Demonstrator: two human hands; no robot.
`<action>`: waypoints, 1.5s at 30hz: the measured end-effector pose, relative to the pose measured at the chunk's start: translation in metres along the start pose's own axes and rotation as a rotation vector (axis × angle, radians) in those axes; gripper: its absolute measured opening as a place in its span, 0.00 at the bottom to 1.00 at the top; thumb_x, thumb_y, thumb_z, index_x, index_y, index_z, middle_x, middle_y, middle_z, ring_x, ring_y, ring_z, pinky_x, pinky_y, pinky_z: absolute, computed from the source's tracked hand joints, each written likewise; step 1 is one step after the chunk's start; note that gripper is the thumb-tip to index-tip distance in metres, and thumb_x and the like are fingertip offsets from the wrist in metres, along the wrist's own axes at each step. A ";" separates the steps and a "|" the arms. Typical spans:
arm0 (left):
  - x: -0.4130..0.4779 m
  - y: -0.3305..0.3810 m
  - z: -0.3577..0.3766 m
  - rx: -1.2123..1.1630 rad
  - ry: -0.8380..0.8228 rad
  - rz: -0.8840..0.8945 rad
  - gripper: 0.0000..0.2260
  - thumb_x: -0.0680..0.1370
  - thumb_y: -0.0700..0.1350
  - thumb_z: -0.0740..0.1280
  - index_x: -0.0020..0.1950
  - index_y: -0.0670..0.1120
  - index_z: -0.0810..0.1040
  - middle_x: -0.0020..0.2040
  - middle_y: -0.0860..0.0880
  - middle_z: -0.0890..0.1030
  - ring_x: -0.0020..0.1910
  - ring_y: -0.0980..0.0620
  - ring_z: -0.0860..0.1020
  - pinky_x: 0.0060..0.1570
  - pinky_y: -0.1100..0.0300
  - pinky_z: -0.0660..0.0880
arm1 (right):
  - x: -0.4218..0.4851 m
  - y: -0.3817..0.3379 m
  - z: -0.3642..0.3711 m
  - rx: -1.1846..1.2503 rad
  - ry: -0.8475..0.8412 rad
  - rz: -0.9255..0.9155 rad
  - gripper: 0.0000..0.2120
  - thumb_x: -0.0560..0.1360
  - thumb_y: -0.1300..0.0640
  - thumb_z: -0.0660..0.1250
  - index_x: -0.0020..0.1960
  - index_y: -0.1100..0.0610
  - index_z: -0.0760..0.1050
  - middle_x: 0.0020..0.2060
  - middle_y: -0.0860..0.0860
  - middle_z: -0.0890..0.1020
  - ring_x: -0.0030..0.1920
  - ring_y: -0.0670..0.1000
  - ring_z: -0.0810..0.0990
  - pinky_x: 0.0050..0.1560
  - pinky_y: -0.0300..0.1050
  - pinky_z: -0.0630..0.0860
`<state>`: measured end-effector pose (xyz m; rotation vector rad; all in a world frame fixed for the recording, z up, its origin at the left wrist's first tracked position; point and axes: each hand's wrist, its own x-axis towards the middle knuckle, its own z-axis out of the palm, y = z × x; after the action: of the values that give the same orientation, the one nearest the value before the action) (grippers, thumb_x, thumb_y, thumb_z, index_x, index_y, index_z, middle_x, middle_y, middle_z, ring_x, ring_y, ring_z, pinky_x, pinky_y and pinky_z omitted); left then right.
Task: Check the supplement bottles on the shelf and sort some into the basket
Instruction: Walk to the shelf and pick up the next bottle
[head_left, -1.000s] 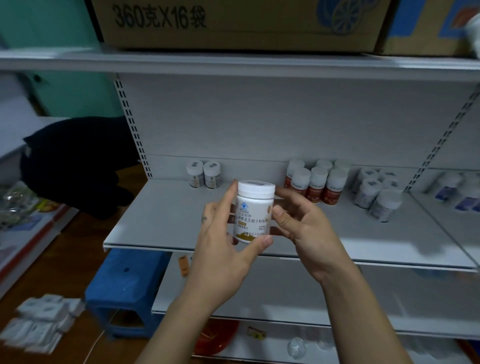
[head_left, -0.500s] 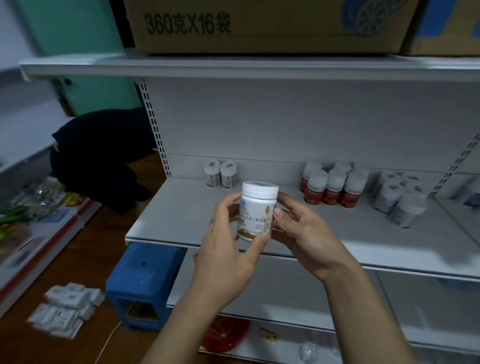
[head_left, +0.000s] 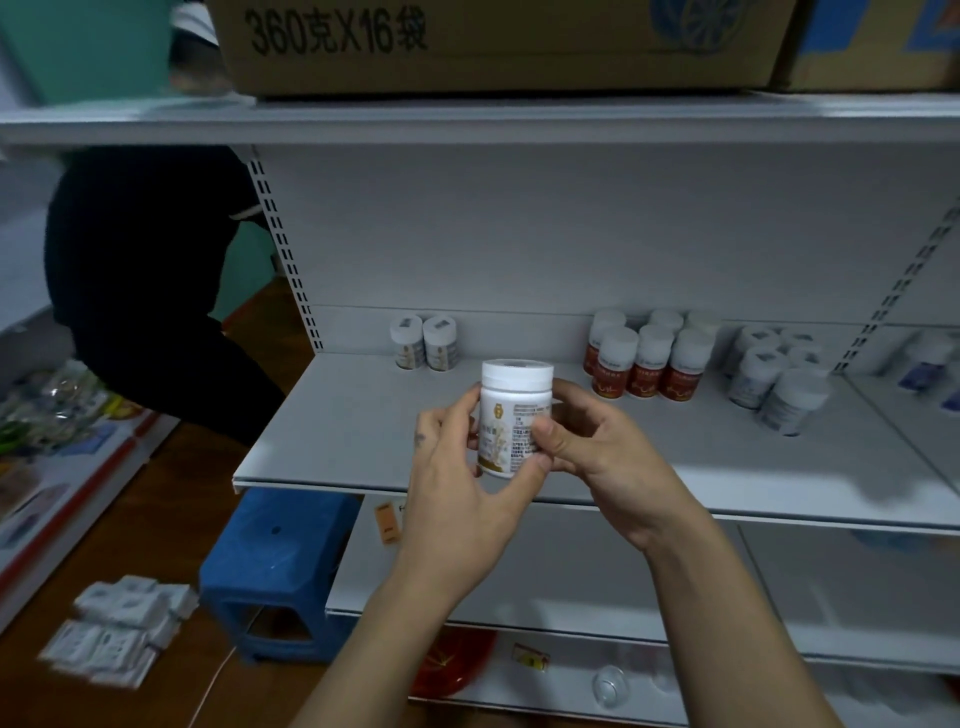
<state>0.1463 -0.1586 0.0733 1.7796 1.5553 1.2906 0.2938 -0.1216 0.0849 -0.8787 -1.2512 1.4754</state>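
I hold a white supplement bottle (head_left: 511, 410) with a white cap upright in front of the shelf (head_left: 363, 431), its small-print label side turned toward me. My left hand (head_left: 457, 488) wraps its left side and bottom, my right hand (head_left: 597, 447) grips its right side with the thumb on the label. Two small white bottles (head_left: 423, 343) stand at the back of the shelf. Several red-labelled bottles (head_left: 644, 361) and several white bottles (head_left: 779, 379) stand to the right. No basket is in view.
A blue plastic stool (head_left: 280, 577) stands on the wooden floor below the shelf's left end, with white packets (head_left: 119, 634) beside it. A person in dark clothes (head_left: 150, 291) bends at the left. Cardboard boxes (head_left: 488, 41) sit on the top shelf. A red object (head_left: 452, 665) lies on the lowest shelf.
The bottle has been turned in my hands, so the printed text side now faces me. The view has shifted left, and the person at the left has risen somewhat.
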 end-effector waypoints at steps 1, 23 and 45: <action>0.001 0.000 0.000 -0.022 0.006 0.002 0.32 0.70 0.56 0.73 0.71 0.57 0.66 0.56 0.57 0.69 0.54 0.65 0.71 0.52 0.64 0.74 | 0.000 0.000 -0.001 0.002 0.009 -0.002 0.23 0.68 0.54 0.71 0.63 0.56 0.76 0.54 0.63 0.82 0.52 0.54 0.83 0.48 0.45 0.80; 0.001 -0.012 -0.002 -0.193 -0.101 -0.009 0.35 0.67 0.62 0.71 0.71 0.66 0.59 0.63 0.68 0.71 0.63 0.64 0.71 0.59 0.53 0.76 | 0.005 0.005 -0.004 0.097 -0.021 0.017 0.21 0.71 0.60 0.67 0.63 0.57 0.73 0.50 0.54 0.85 0.50 0.52 0.84 0.47 0.41 0.79; -0.002 -0.006 0.008 -0.408 -0.172 -0.182 0.23 0.72 0.50 0.71 0.64 0.54 0.68 0.58 0.53 0.80 0.56 0.60 0.79 0.50 0.66 0.77 | -0.005 0.011 -0.019 0.057 -0.002 0.058 0.22 0.72 0.59 0.68 0.66 0.55 0.73 0.52 0.56 0.85 0.53 0.54 0.83 0.48 0.42 0.79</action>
<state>0.1503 -0.1571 0.0637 1.4177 1.2231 1.2258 0.3108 -0.1208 0.0702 -0.8821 -1.1879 1.5512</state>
